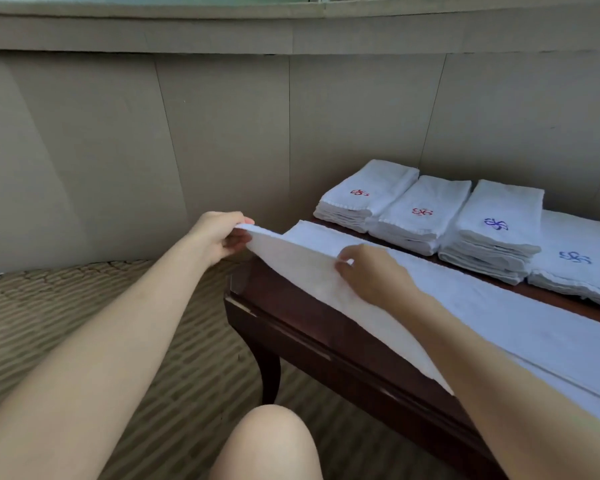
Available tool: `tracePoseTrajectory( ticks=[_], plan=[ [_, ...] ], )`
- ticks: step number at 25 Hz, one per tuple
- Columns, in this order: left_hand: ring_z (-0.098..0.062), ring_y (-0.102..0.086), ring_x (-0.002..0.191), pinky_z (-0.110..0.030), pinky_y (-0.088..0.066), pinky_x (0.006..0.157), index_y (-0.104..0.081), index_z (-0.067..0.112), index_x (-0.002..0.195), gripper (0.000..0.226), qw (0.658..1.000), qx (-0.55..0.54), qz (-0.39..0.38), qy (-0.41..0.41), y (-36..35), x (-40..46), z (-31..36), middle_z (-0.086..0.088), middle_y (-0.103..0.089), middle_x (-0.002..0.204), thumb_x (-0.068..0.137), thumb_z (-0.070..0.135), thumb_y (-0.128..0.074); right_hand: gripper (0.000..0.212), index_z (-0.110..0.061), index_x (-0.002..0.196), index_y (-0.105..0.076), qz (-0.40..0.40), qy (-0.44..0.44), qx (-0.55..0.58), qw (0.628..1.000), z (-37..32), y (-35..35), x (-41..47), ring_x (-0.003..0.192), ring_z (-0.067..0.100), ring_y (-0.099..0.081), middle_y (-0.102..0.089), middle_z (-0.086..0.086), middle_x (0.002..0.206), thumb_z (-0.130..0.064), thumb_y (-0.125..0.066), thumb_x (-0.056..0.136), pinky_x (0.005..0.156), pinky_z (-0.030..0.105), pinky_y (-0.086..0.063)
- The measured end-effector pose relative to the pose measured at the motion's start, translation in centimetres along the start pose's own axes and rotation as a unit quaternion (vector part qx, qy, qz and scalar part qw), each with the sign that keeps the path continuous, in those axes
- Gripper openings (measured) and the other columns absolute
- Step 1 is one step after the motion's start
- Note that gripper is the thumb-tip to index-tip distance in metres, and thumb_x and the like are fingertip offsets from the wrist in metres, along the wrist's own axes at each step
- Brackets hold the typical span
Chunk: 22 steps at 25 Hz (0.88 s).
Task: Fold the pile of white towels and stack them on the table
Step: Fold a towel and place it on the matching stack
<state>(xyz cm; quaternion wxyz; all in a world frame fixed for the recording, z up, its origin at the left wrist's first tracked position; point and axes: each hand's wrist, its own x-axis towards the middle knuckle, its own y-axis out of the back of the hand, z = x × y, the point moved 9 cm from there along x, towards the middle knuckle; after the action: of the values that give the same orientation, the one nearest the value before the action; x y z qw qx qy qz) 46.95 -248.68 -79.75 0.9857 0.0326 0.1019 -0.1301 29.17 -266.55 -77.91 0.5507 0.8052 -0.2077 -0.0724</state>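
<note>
Towel (499, 317) before stacks (426, 216) on table (326, 337)

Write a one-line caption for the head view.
Both hands, left hand and right hand, pinch a long towel beside four folded stacks.

Long towel (499, 317) cut off by the right edge, far end unseen. Rightmost folded stack (579, 268) clipped there too. Left hand's (219, 237) fingertips tucked under the lifted towel corner. Right hand's (371, 271) fingertips hidden behind its knuckles. Counter's (326, 337) other legs out of view. Embroidered marks too small to read.
</note>
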Motion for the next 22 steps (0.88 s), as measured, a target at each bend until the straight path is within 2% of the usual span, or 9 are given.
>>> tracePoseTrajectory(
  ticks=[4,9,13,16,19,22],
  plan=[
    [-0.017,-0.062,0.063,-0.026,-0.049,0.069,-0.062,0.006,0.079,0.018,0.999,0.008,0.005,-0.033,-3.6,2.4,2.1,-0.008,-0.062,0.073,0.087,0.013,-0.048,0.027,-0.016,0.1,-0.062,0.035,-0.002,-0.052,0.998,3.5,1.5,4.6,0.102,0.027,-0.057,-0.062,0.005,0.105,-0.029,-0.038,0.101,0.071,0.033,-0.039],
    [-0.017,-0.056,0.06,-0.023,-0.044,0.057,-0.058,0.002,0.1,0.026,0.996,0.053,0.023,-0.065,-7.4,6.0,3.8,-0.006,-0.058,0.073,0.092,0.023,-0.047,0.028,-0.017,0.086,-0.051,0.054,-0.005,-0.059,0.997,6.4,2.0,9.9,0.088,0.028,-0.052,-0.059,0.007,0.095,-0.035,-0.035,0.102,0.067,0.032,-0.036],
    [-0.015,-0.054,0.059,-0.022,-0.043,0.051,-0.053,0.0,0.114,0.032,0.992,0.106,0.025,-0.064,-9.6,9.3,3.5,-0.007,-0.055,0.077,0.093,0.023,-0.044,0.03,-0.016,0.094,-0.056,0.011,0.002,-0.07,0.997,8.8,0.5,13.3,0.088,0.028,-0.051,-0.059,0.008,0.099,-0.037,-0.035,0.101,0.07,0.034,-0.039],
    [-0.016,-0.052,0.058,-0.023,-0.044,0.05,-0.054,-0.001,0.11,0.031,0.988,0.141,0.026,-0.055,-11.0,11.5,2.4,-0.008,-0.056,0.073,0.093,0.024,-0.045,0.032,-0.014,0.101,-0.057,-0.032,0.015,-0.074,0.997,10.3,-1.5,14.7,0.092,0.028,-0.053,-0.059,0.009,0.104,-0.036,-0.034,0.102,0.074,0.034,-0.041],
    [-0.018,-0.049,0.054,-0.024,-0.041,0.048,-0.054,0.0,0.104,0.029,0.983,0.18,0.022,-0.029,-12.1,13.2,0.5,-0.009,-0.053,0.068,0.094,0.025,-0.044,0.024,-0.021,0.092,-0.051,-0.048,0.017,-0.071,0.996,11.7,-3.2,15.6,0.103,0.027,-0.052,-0.057,0.007,0.108,-0.036,-0.035,0.101,0.079,0.034,-0.041],
    [-0.018,-0.046,0.057,-0.024,-0.043,0.053,-0.053,-0.001,0.112,0.039,0.963,0.269,0.012,-0.024,-12.8,14.3,-1.0,-0.009,-0.055,0.074,0.096,0.031,-0.039,0.018,-0.023,0.087,-0.048,-0.033,0.006,-0.063,0.997,12.4,-3.7,15.8,0.097,0.023,-0.052,-0.055,0.0,0.1,-0.036,-0.04,0.097,0.079,0.034,-0.043]
  ],
)
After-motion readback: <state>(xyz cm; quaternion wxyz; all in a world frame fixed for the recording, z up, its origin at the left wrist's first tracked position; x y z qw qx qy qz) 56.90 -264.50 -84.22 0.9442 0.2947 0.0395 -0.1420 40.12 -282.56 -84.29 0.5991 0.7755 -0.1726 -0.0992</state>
